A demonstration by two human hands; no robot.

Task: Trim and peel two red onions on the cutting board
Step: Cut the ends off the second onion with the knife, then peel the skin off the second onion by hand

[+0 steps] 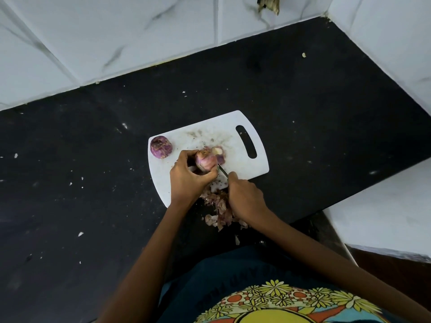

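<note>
A white cutting board (242, 159) with a handle slot lies on the black counter. One purple onion (161, 147) sits alone at the board's left corner. My left hand (187, 178) grips a second onion (205, 161), pinkish with dry skin, just above the board's middle. My right hand (245, 197) holds a small knife (222, 170) whose blade touches that onion's lower right side. A cut-off onion end (218, 151) lies right behind the held onion.
Loose onion skins (219, 206) are piled at the board's near edge and on the black counter (93, 183) between my arms. White tiled walls (116, 38) close the back and right. A white ledge (384, 217) juts out at the right.
</note>
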